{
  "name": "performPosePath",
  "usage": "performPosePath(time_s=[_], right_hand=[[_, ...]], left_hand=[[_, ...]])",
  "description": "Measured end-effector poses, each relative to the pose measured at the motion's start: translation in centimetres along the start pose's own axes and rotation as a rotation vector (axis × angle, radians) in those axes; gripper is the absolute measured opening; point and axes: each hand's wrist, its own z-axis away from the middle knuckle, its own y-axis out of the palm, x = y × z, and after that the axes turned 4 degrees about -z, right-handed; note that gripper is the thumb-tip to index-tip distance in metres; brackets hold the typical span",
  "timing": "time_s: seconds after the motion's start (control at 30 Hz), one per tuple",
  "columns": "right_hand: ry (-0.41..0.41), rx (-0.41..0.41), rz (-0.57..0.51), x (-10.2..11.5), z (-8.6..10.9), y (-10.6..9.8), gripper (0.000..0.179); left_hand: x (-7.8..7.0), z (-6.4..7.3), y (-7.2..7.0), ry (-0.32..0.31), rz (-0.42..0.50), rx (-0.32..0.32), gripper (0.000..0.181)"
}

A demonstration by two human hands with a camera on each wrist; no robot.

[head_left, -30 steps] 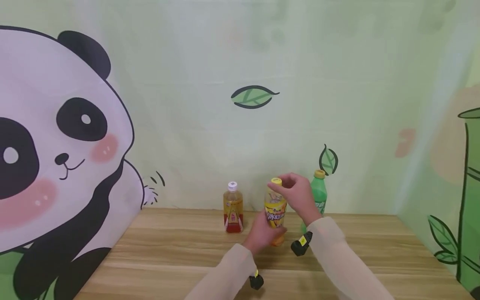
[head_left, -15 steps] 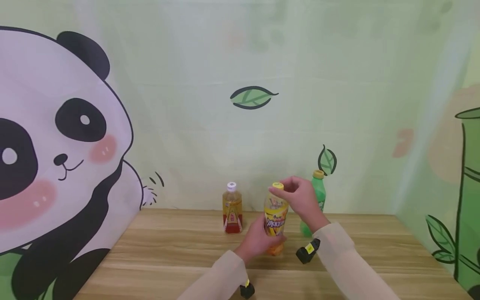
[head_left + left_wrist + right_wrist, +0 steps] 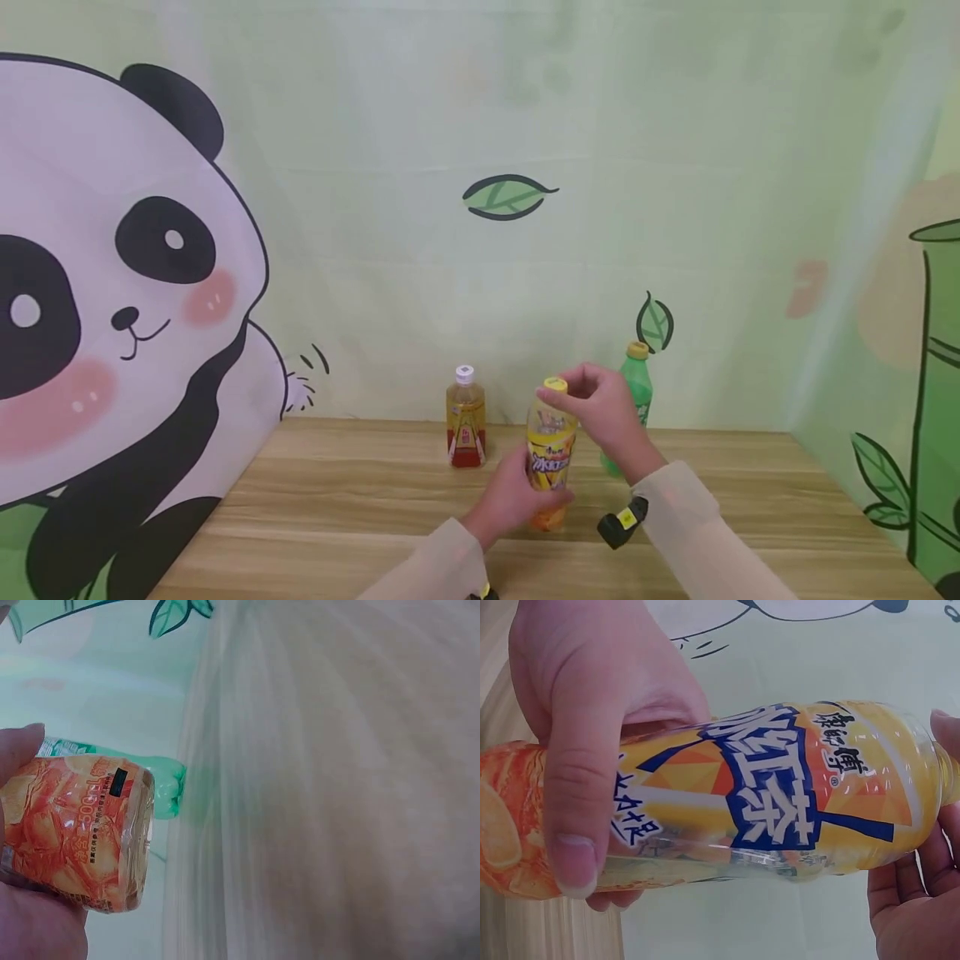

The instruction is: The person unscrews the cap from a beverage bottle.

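In the head view my left hand (image 3: 513, 493) grips the lower body of a clear iced tea bottle (image 3: 551, 454) with a yellow and orange label. The right wrist view shows the left thumb (image 3: 581, 787) wrapped over that label. My right hand (image 3: 606, 412) pinches the bottle's yellow cap (image 3: 556, 384) between thumb and fingers. The bottle stands nearly upright, cap at the top. Its orange base (image 3: 135, 847) juts out past the left hand in the left wrist view.
Behind, a bottle of amber-red drink (image 3: 466, 421) with a white cap stands to the left. A green bottle (image 3: 636, 383) with a gold cap is at the right, partly hidden by the right hand. The wooden table (image 3: 337, 500) meets a printed curtain (image 3: 375, 250).
Both hands have brought the iced tea bottle lower in the head view, nearer to me. The left hand keeps its grip and the right hand stays at the cap.
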Motion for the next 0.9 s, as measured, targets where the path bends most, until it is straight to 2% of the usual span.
performPosePath(time_s=[0.2,0.4,0.57,0.9], right_hand=[[-0.016,-0.002,-0.008,0.0,0.7,0.1,0.047],[-0.023,0.012,-0.031,0.3,1.4,0.1,0.043],[-0.025,0.022,-0.058,0.3,2.1,0.2,0.04],[-0.027,0.033,-0.111,1.0,3.3,0.3,0.038]], left_hand=[[-0.3,0.8,0.5,-0.015,-0.013,-0.009,0.063],[-0.5,1.5,0.6,0.02,0.009,-0.002,0.065],[-0.6,2.1,0.4,0.026,0.033,0.027,0.062],[-1.3,3.5,0.4,-0.012,0.044,0.056,0.06]])
